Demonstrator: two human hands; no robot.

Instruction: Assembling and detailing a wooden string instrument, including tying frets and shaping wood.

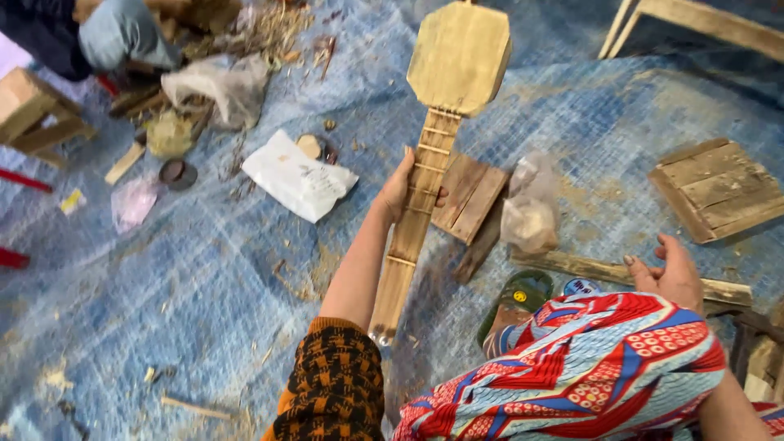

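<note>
- A blue woven tarpaulin (pixel 204 286) covered the floor; wood shavings and chips lay strewn across it
- A small wooden stool (pixel 33 114) stood at the left edge; a slatted wooden panel (pixel 719 188) lay at right
- Even, soft light

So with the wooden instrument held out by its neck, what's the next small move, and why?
Probably bring the right hand up under the instrument: only the left hand grips its neck, the broad body hangs far out, and the right hand is open and empty.
</note>
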